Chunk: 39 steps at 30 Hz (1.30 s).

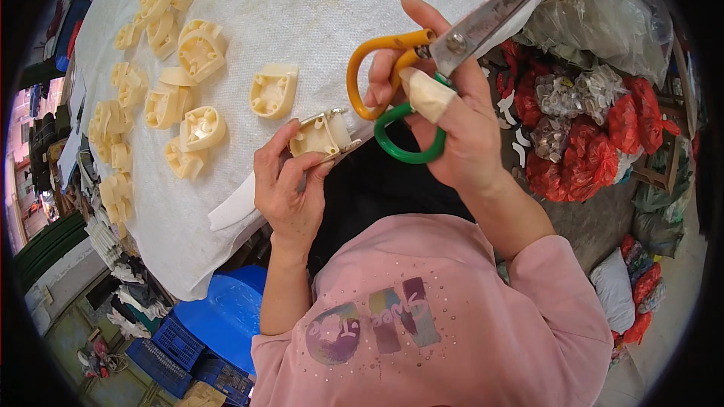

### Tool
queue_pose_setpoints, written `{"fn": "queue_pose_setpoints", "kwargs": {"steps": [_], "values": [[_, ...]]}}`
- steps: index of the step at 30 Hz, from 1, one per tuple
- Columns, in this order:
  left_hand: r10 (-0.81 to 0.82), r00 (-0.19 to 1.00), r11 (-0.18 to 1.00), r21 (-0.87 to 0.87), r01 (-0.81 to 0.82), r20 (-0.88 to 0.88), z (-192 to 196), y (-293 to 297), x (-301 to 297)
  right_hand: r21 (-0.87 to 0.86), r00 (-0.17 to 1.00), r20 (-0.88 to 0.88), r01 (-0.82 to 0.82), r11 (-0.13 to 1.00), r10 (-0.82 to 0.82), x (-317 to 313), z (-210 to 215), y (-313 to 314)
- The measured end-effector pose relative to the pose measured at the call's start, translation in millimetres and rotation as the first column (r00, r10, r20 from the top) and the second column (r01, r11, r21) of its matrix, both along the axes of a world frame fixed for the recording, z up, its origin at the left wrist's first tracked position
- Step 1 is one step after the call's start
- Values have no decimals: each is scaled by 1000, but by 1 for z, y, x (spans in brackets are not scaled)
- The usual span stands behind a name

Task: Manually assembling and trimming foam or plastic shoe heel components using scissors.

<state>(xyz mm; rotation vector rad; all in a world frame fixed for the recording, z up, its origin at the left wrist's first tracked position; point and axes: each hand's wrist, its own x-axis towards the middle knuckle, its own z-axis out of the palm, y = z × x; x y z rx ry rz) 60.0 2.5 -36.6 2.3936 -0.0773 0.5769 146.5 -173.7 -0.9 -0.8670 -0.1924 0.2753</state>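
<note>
At the near edge of a bumpy white cloth [302, 15], holding a small, hollow, cream plastic piece [317, 138] with shiny silver bits along its sides. Pinching it in the left hand [290, 188], thumb and fingers close together on the near side of it, hollow facing up. In the right hand [469, 132], holding a big pair of metal scissors [455, 43] with one round yellow loop [354, 77] and one round green loop [407, 156]. Some fingers curled at the yellow loop, one finger stuck out long, thumb bent over and wrapped in a cream cover [430, 96]. Blades pointing up and to the right, away from the piece. Just past the left hand, on the cloth, a lone cream plastic cup shape [274, 90]. Farther left, many more cream plastic cup shapes [202, 53] in a messy bunch, some leaning on each other. Off to the right, shiny red plastic bags [577, 162] and, above them, a big see-through plastic bag [603, 26]. Below the left hand, a smooth, bright blue plastic thing [226, 313].
</note>
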Motion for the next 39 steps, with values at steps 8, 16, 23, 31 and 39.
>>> {"fn": "queue_pose_setpoints", "kwargs": {"steps": [8, 16, 23, 31, 39], "values": [[-4, 996, 998, -61, -1, -85, 2, 2, -1, -86, 996, 41, 77, 993, -74, -3, -27, 32], [6, 997, 999, -48, -9, -72, 3, 2, -2, 113, 997, 41, 66, 991, -71, -2, -25, 31], [3, 997, 997, -76, -9, -72, 0, 2, -1, 81, 1000, 5, -13, 997, 13, 3, -25, 22], [-8, 998, 997, -72, 3, -66, 2, 3, 0, -160, 999, 39, -7, 987, 13, -36, -28, 15], [0, 996, 995, -101, -8, -86, 5, 3, 2, -67, 992, 34, -118, 991, 120, -29, -25, 8]]}}
